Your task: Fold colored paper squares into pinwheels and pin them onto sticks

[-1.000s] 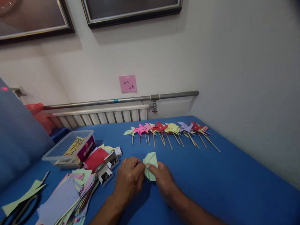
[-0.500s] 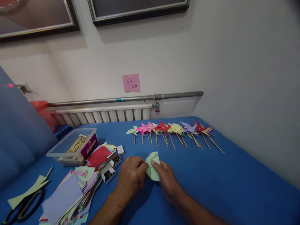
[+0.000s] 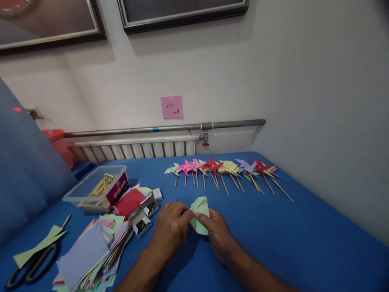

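Note:
Between my hands, above the blue table, is a light green paper pinwheel (image 3: 201,209) with its points folded in toward the middle. My right hand (image 3: 218,234) grips its right side, the thumb pressing near the centre. The fingers of my left hand (image 3: 172,223) are closed at the paper's left edge, pinching it; the fingertips are partly hidden. Two small open boxes of metal pins (image 3: 142,225) lie just left of my left hand. Beyond my hands, a row of finished pinwheels on sticks (image 3: 212,166) lies along the back of the table.
On the left are a stack of coloured paper sheets (image 3: 83,256), black-handled scissors (image 3: 42,264) under green scraps, red paper (image 3: 130,202), and a clear plastic box (image 3: 75,195) of wooden sticks. A radiator (image 3: 134,151) and pipe (image 3: 124,132) run behind the blue table (image 3: 280,241).
My right thumb has shifted slightly left, closer to the pinwheel's centre and my left fingers. Everything in view has slid a little to the right as the camera turned slightly.

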A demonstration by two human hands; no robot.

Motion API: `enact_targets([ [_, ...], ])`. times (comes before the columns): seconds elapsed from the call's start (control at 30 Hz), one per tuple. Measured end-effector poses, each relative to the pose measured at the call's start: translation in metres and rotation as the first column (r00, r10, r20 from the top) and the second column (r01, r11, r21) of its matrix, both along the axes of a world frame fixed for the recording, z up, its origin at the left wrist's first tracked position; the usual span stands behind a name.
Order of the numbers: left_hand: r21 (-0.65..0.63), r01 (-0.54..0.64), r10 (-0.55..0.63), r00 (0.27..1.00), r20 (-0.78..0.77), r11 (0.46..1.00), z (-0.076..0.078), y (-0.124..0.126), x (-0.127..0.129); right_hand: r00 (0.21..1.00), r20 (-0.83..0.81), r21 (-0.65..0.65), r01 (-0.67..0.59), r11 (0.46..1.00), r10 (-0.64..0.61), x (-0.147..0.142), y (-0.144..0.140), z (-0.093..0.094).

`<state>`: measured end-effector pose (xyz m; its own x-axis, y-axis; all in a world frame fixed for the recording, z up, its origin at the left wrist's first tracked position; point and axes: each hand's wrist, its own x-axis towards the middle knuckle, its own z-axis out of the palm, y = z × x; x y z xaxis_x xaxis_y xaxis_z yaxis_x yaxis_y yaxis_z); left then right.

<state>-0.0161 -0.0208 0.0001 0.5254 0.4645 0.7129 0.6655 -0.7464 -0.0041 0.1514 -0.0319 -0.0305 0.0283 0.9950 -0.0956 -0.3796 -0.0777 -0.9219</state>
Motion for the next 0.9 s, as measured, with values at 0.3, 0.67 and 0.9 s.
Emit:
enact_targets([
  [0.3, -0.290, 0.054, 0.027, 0.963, 0.266, 0.956, 0.005, -0.007, 0.004, 0.988, 0.151, 0.046, 0.037, 0.998, -0.043, 0.004, 0.005, -0.004],
  [0.67, -0.837, 0.497, 0.500, 0.677, 0.539, 0.229, 0.010, 0.006, 0.007, 0.960, 0.279, 0.065, 0.018, 0.998, -0.035, 0.004, 0.005, -0.002],
  [0.9, -0.813, 0.503, 0.547, 0.610, 0.574, 0.293, -0.009, 0.013, 0.013, 0.949, 0.315, 0.051, 0.002, 0.999, -0.018, 0.003, 0.002, 0.003],
])
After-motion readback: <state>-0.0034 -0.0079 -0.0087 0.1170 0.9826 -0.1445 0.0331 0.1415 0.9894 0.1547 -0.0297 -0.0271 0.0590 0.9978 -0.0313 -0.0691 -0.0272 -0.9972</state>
